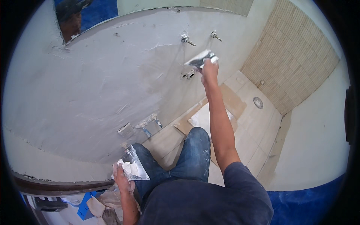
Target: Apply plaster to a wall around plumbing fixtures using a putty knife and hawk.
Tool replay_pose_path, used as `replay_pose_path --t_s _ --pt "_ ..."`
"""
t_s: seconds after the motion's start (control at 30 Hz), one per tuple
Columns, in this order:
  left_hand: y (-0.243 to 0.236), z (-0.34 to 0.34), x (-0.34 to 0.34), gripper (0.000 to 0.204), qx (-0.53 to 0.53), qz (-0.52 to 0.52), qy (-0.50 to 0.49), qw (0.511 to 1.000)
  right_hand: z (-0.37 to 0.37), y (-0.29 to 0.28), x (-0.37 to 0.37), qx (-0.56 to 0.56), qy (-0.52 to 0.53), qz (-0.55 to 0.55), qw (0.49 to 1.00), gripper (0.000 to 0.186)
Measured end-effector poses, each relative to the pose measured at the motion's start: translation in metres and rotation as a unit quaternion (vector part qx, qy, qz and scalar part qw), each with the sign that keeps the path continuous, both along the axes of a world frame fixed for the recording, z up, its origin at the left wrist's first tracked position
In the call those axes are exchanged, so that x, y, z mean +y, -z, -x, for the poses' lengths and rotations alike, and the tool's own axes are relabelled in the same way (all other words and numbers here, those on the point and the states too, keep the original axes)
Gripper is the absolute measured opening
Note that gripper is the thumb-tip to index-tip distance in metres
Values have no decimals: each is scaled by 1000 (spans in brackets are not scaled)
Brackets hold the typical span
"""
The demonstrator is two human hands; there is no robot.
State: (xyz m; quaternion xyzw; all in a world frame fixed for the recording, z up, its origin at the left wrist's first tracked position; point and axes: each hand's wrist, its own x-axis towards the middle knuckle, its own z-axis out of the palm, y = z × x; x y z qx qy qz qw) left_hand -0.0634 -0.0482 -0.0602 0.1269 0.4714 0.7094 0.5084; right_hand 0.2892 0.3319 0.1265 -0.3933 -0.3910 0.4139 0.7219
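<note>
My right hand (210, 72), arm stretched out, is closed on a putty knife (195, 60) with white plaster on its blade. The blade is at the grey-white wall (112, 75), below two pipe fittings and just above two holes; whether it touches the wall I cannot tell. Low at the left, my left hand (120, 178) grips a wide metal plastering blade (141, 170) beside my thigh. A heap of white plaster (130, 168) lies on that blade, and plaster smears the fingers.
Pipe fittings (187, 40) stick out of the wall. Lower down are wall boxes (126, 129) with blue tape. Cardboard (232, 99) and a white sheet (200, 119) lie on the tiled floor with its round drain (258, 102). Debris and a blue box (86, 206) sit at lower left.
</note>
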Motion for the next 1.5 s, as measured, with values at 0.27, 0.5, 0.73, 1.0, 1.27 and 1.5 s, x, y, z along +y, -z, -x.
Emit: replay_pose_path --t_s 0.27,0.5,0.73,1.0,1.27,1.5 --pt "10 6 -4 48 18 53 -35 998 23 59 9 135 -53 151 978 23" --pt "2 -3 0 30 19 21 -45 999 19 50 13 126 -80 221 964 23" --pt "3 4 -1 43 8 19 -17 1000 66 17 0 -23 0 142 990 32" --pt "-10 -3 2 40 10 55 -42 998 144 29 -84 -459 174 -114 864 53" --pt "-5 -2 3 40 -3 18 6 1000 28 51 -39 -524 308 -212 765 57" --pt "8 3 1 52 8 39 -22 999 11 30 4 -553 319 -355 683 63"
